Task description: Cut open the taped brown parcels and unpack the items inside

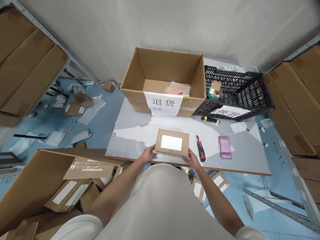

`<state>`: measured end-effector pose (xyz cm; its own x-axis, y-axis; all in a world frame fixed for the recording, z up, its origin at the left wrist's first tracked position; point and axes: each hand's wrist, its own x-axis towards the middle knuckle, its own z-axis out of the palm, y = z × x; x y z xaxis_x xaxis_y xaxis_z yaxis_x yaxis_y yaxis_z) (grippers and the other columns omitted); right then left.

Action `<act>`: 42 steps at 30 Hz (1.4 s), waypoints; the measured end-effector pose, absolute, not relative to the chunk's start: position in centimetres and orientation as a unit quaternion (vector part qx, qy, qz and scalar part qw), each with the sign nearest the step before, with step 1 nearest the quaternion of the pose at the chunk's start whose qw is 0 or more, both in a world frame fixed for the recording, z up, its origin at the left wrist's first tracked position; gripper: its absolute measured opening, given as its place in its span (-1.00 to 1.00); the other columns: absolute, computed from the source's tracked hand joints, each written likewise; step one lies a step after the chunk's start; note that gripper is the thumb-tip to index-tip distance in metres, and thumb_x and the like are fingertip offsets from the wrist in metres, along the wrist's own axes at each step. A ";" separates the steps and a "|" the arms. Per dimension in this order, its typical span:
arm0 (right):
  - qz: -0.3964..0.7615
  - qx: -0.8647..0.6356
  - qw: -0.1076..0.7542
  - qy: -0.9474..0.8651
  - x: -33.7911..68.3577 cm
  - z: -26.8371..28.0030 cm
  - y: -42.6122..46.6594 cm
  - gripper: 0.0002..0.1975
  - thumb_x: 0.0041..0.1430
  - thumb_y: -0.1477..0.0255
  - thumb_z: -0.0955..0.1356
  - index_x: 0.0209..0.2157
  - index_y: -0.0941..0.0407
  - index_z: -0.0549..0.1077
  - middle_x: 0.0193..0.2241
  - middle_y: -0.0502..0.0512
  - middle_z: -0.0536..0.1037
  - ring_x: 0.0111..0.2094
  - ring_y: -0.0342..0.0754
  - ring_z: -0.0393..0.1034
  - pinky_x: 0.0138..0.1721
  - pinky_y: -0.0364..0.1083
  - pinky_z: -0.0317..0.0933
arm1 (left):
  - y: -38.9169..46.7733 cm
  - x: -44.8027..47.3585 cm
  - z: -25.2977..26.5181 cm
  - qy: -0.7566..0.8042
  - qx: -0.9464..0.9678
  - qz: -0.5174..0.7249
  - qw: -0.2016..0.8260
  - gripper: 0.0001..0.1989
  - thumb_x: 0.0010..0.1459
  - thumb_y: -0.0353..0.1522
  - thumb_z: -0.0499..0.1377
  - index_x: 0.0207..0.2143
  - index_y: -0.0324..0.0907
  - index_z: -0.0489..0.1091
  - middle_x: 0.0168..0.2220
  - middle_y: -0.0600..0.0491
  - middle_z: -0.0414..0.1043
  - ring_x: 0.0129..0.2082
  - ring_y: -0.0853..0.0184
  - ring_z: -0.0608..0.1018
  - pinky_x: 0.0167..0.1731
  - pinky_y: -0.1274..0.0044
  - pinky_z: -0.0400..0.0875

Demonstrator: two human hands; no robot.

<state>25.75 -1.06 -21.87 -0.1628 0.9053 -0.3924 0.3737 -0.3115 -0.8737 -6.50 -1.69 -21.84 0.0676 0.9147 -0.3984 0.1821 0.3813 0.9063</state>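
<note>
A small brown cardboard box (184, 146) with a white label on top lies near the front edge of the table, between my two hands. My left hand (148, 154) grips its left side, fingers against the lower corner. On the opposite side my right hand (192, 159) holds the lower right corner. The box looks closed. Just right of it lies a red and black utility knife (200, 149). Farther right is a pink, blurred-out flat item (225, 147).
Behind stands a large open carton (135, 100) with a paper sign and a few items inside. Beside it is a black plastic crate (250, 96) holding a small green box. A yellow-black tool (210, 119) lies before the crate. A big carton of parcels (27, 176) stands at lower left.
</note>
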 end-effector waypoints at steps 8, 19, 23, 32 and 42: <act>0.530 -0.591 0.275 -0.543 25.6 -19.4 -0.4 -0.48 0.02 0.22 0.33 0.05 0.06 0.32 -0.08 0.15 0.45 -0.10 0.04 0.38 -0.11 0.05 0.29 | -2.1 -5.4 -19.4 0.619 0.448 0.359 0.536 -0.53 -0.03 -0.11 0.18 -0.12 -0.20 0.41 -0.10 -0.07 0.45 -0.08 0.19 0.47 -0.03 0.31 0.34; 0.388 -0.662 0.209 -0.606 23.7 -16.6 3.9 -0.35 0.19 -0.01 0.03 -0.19 0.18 0.48 -0.20 0.27 0.51 -0.09 0.11 0.34 0.01 0.05 0.14 | 0.8 -4.6 -16.9 0.690 0.504 0.315 0.413 -0.52 -0.01 -0.04 0.15 -0.20 -0.24 0.45 -0.38 -0.01 0.44 -0.40 0.31 0.44 -0.32 0.47 0.35; 0.406 -0.669 0.217 -0.584 23.6 -17.0 4.2 -0.32 0.18 -0.04 0.01 -0.21 0.16 0.49 -0.19 0.27 0.51 -0.08 0.11 0.34 0.02 0.04 0.13 | 0.9 -4.5 -16.9 0.708 0.476 0.309 0.420 -0.49 -0.03 -0.03 0.16 -0.20 -0.26 0.45 -0.41 0.02 0.45 -0.42 0.33 0.43 -0.35 0.49 0.34; 0.427 -0.679 0.244 -0.545 23.9 -17.5 3.2 -0.34 0.16 -0.05 0.06 -0.16 0.15 0.49 -0.13 0.26 0.50 -0.02 0.11 0.33 0.06 0.06 0.11 | -0.4 -3.8 -17.5 0.715 0.450 0.347 0.407 -0.50 -0.02 -0.09 0.18 -0.12 -0.26 0.43 -0.38 0.00 0.42 -0.36 0.31 0.45 -0.27 0.45 0.38; 0.495 -0.610 0.266 -0.559 25.0 -21.0 1.0 -0.42 -0.01 0.38 0.30 0.11 0.10 0.25 0.05 0.15 0.39 0.05 0.03 0.30 0.07 0.07 0.17 | -1.9 -5.3 -21.6 0.634 0.519 0.363 0.443 -0.50 0.01 -0.37 0.09 0.05 -0.22 0.30 0.08 -0.08 0.31 0.09 0.18 0.35 0.06 0.32 0.27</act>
<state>25.02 1.04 -21.04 -0.1141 0.9449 -0.3069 0.4186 -0.2345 -0.8774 -5.27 -1.87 -21.60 -0.0684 0.9803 -0.1851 0.3359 0.1973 0.9210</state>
